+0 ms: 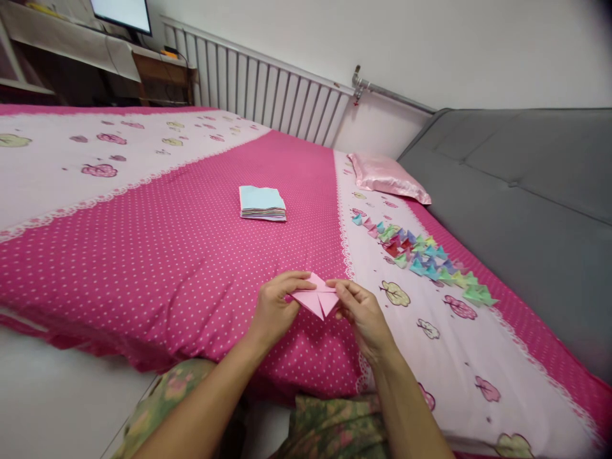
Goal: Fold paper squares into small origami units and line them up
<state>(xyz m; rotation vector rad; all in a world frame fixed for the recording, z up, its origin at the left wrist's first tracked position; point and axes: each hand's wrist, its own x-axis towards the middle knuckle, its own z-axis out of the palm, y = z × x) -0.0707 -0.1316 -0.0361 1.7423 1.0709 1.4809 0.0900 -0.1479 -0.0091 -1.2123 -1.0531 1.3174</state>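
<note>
Pink origami paper (316, 298): held between my two hands, over the near side of the polka-dot bedspread (191, 255), in front of my knees. My left hand (278, 302) grips its left corner, forefinger lying along the upper face, thumb lower at that side. My right hand (362, 313) pinches the right corner, thumb and forefinger closed on the edge, remaining fingers curled beneath, partly hidden. Whether those touch the underside I can't make out.

Orientation: roughly a diamond. Widest span runs side to side, from one hand to the other; one point faces away from me, the split tip faces toward me, slit running up the middle. A straight fold edge crosses above the slit, nearly in line with both grips. Neither hand is clearly nearer the paper; both are in contact, one at each end of that cross axis. The slit lies between them, untouched by any finger.

Surroundings: stack of paper squares (262, 203), light blue on top, beyond my left hand and well apart from it. Rows of folded paper pieces (431, 273), many colours, beyond my right hand on the pale printed band.
</note>
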